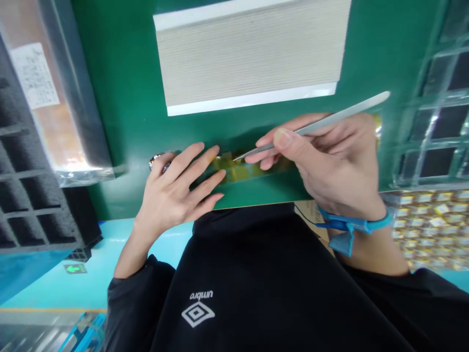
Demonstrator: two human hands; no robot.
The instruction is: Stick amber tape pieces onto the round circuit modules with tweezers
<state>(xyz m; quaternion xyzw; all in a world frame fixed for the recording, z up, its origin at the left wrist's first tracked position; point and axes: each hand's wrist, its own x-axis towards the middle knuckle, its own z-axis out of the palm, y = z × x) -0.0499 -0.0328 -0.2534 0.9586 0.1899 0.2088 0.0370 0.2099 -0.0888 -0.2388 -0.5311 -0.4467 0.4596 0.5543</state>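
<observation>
My right hand (330, 151) is closed around a pair of metal tweezers (342, 115), whose tip points left at a thin strip of translucent yellow film (240, 173). That strip lies flat on the green work surface, partly covered by my hands. At the strip's left end rests my left hand (179, 190), palm down with the fingers spread, fingertips at its edge. A small shiny object (157, 159), too covered to name, shows beside the left thumb. Around my right wrist is a blue strap (351, 224).
A finely ridged off-white sheet (251, 54) lies beyond my hands on the green mat (124, 122). Left are a labelled wrapped package (69, 98) and a black foam tray (32, 190). A clear compartment tray (437, 117) stands right, with many small parts (432, 225) below it.
</observation>
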